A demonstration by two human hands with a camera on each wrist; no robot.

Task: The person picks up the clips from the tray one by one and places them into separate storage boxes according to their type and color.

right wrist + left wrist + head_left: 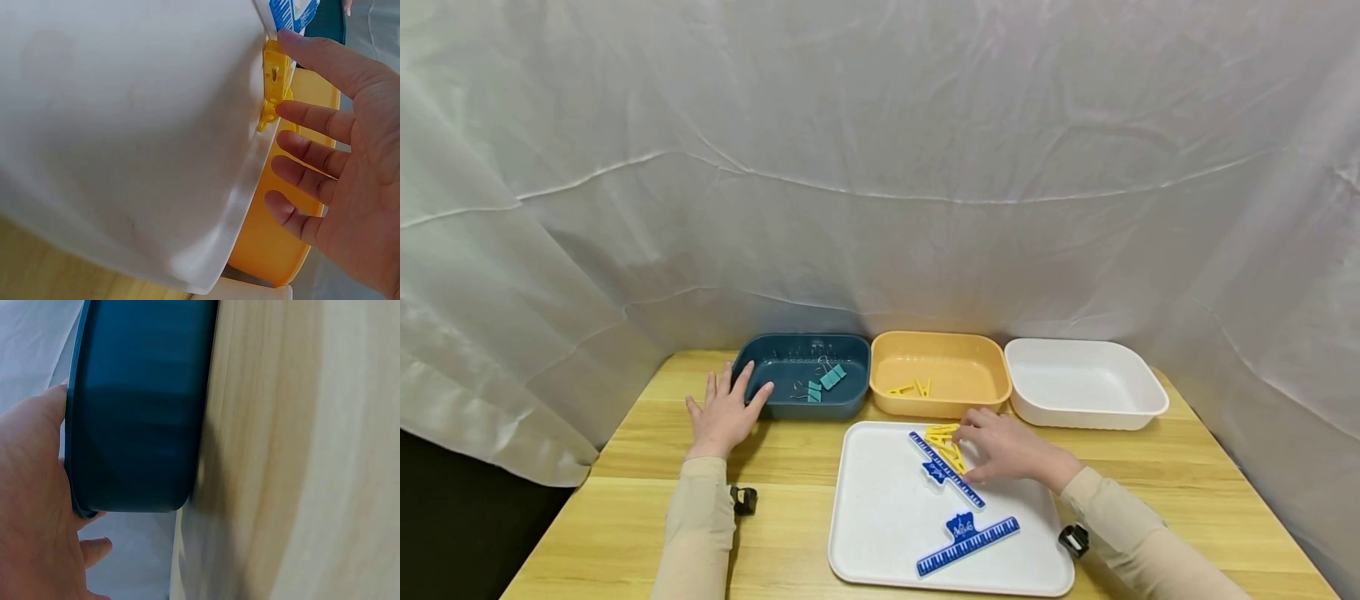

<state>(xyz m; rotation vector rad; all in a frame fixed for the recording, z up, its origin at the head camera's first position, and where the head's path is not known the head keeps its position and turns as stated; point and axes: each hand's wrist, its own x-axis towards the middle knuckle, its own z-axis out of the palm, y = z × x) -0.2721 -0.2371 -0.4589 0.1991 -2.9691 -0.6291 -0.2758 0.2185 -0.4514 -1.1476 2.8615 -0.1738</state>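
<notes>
My right hand (1009, 451), thumb and fingers parted wide, hovers at the yellow clips (953, 456) on the white tray (874, 508); they look light, stiff and slick, best pinched across their long sides. My left hand (725, 419) spreads at the dark blue bin (820, 411) on a wood-grain table (790, 475), pale curtains (880, 225) hanging behind.

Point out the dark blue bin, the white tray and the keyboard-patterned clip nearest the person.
Dark blue bin (140, 412): left wrist view, on its outer wall.
White tray (880, 500): head view, on its bare surface.
Keyboard-patterned clip (968, 547): head view, on its long strip.
</notes>
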